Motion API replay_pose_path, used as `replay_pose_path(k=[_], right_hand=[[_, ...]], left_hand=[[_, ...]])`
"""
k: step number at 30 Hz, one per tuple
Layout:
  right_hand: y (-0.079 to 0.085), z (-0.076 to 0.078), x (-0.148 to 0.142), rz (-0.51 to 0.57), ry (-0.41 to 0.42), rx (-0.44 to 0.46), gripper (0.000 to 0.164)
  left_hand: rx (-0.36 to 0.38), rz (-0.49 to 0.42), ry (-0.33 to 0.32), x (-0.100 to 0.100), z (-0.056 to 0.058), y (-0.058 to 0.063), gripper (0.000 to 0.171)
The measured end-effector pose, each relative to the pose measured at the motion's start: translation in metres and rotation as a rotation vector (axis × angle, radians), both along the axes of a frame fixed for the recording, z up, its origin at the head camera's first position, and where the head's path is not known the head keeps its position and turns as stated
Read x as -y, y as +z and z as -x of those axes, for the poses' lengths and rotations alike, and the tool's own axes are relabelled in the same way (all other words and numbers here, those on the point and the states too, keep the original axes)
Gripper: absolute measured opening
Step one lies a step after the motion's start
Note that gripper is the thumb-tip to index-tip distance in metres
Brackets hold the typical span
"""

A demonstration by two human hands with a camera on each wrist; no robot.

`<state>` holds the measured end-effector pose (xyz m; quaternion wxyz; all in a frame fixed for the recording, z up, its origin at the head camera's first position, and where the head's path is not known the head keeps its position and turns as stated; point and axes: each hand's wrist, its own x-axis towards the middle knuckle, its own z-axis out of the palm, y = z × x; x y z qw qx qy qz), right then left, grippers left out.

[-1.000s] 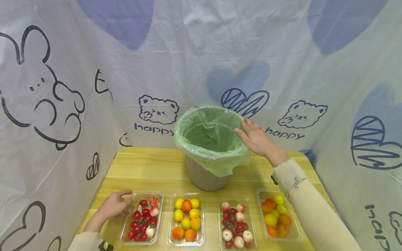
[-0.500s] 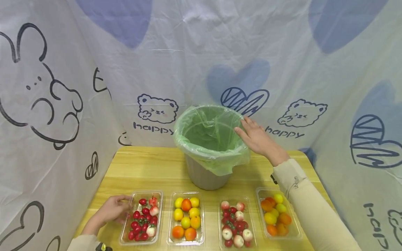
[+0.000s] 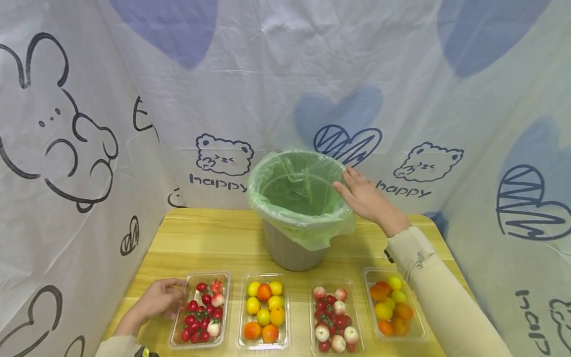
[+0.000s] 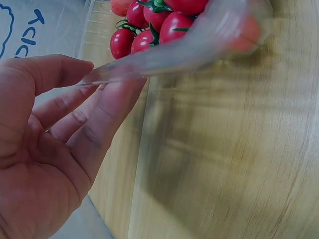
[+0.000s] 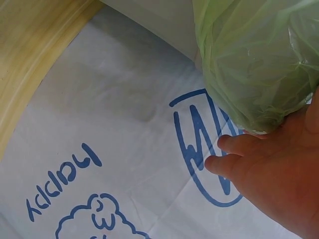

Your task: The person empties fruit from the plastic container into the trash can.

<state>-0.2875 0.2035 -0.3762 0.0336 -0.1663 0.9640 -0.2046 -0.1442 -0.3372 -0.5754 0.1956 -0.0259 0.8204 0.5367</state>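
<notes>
At the lower left, my left hand [image 3: 160, 300] pinches the side rim of a clear plastic tray [image 3: 175, 342] between thumb and fingers. Small red tomatoes [image 4: 175, 27] and a few pinkish-white fruits [image 3: 213, 328] lie in it. In the left wrist view the tray's edge runs between thumb and fingertips. A grey bin [image 3: 294, 253] lined with a pale green plastic bag [image 3: 308, 225] stands at the middle of the table. My right hand [image 3: 367, 198] rests on the bin's right rim with fingers straight, against the bag; the right wrist view shows these fingers beside the green plastic.
Right of the held tray stand another clear tray [image 3: 241, 342] of yellow and orange fruits, a tray [image 3: 359, 342] of red and pinkish-white fruits, and one [image 3: 421, 333] of orange and yellow fruits. Printed cloth [image 3: 276, 74] walls surround the wooden table [image 3: 209, 233].
My left hand has closed its thumb and fingers on the tray's rim, having been beside it a second ago. The right hand and the bin stay where they were.
</notes>
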Motion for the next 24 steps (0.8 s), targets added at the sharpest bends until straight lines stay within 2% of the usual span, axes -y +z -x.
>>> replay_pose_path(k=[13,24], right_hand=[[-0.001,0.0,0.0,0.003,0.002,0.002,0.078],[-0.001,0.001,0.0,0.007,0.0,0.007,0.08]], left_hand=[[-0.048,0.014,-0.004,0.0,0.001,0.005,0.048],[-0.118,0.033,0.034,-0.01,0.011,0.034,0.046]])
